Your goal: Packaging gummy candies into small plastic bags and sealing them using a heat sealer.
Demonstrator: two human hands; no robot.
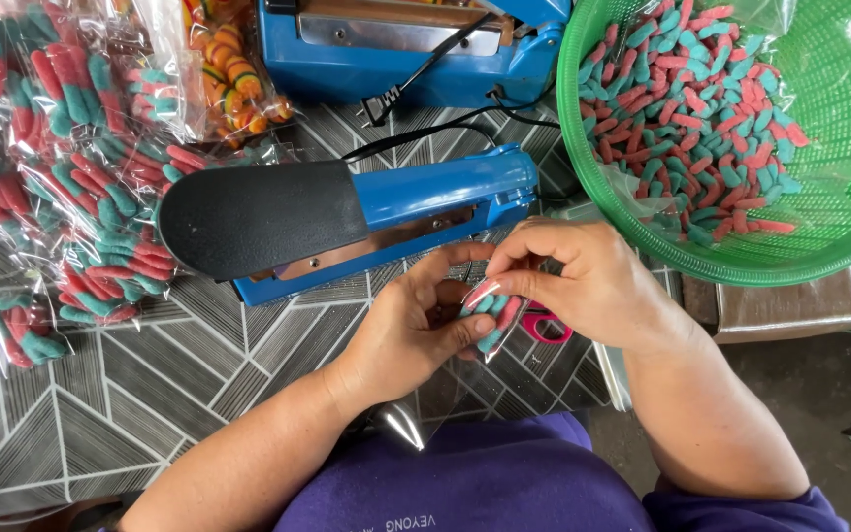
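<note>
Candy bag [492,313], small and clear with red-and-teal gummies, sits in both grips: left hand [416,330] cups it below, right hand [583,281] pinches its mouth. Just beyond them waits the blue heat sealer [347,222]; sealing likely needs that mouth flat.

A blue heat sealer [376,212] with a black handle is seen open on a grey geometric-patterned table cover [130,394]. A second blue sealer [396,49] is set behind it, its black cord and plug [378,106] trailed across the table. Sealed clear bags [71,177] of red-and-teal gummies are piled at left; bags of orange striped candy [233,74] are stacked behind. A green basket [839,118] lined with plastic is filled with loose gummies [691,108] at right. Pink scissors handles [547,327] are partly hidden.
</note>
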